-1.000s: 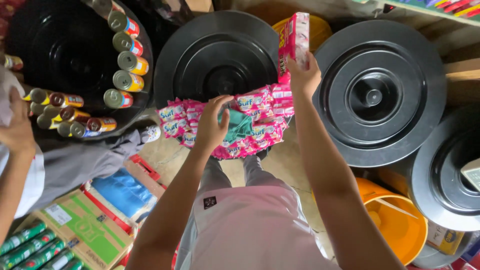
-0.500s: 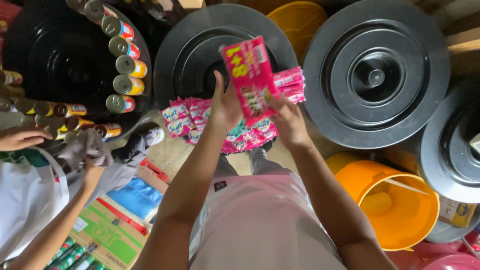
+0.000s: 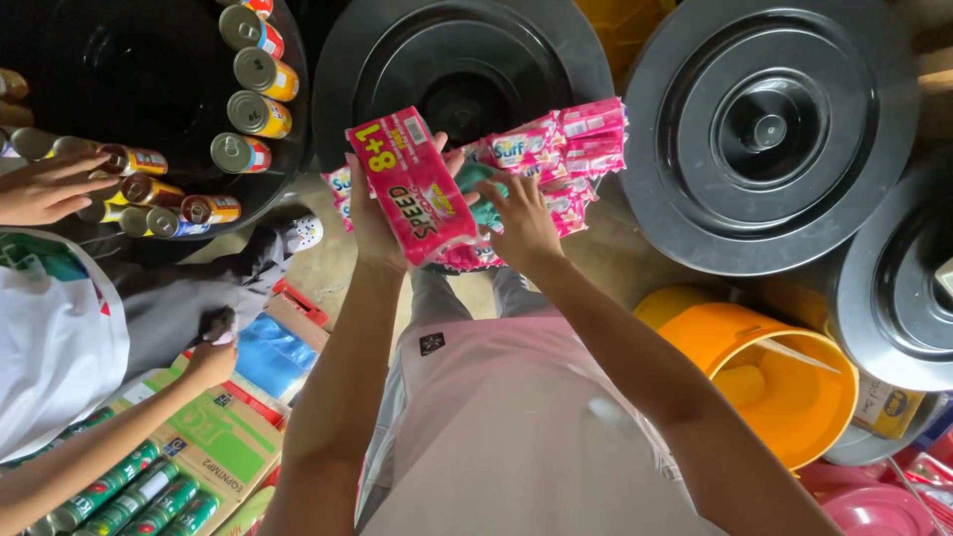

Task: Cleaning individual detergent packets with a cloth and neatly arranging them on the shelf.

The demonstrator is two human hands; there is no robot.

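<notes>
My left hand (image 3: 369,223) grips a flat red packet (image 3: 412,184) by its lower edge and holds it over the front rim of a black bin lid (image 3: 467,60). Just to the right, my right hand (image 3: 523,220) rests with spread fingers on a pile of pink sachet strips (image 3: 581,144) lying on that lid's edge. A teal item (image 3: 478,189) shows between my two hands. My forearms reach up from the bottom of the view.
Another person's hand (image 3: 45,189) touches several tin cans (image 3: 248,109) on a black lid at the left; their other hand (image 3: 211,355) hovers above a cardboard box (image 3: 208,447) of green tubes. Black lids (image 3: 769,129) and an orange bucket (image 3: 774,382) stand at the right.
The red packet came down from my raised right hand into my left hand. My right hand dropped onto the pink sachets. The other person's hand moved onto the cans.
</notes>
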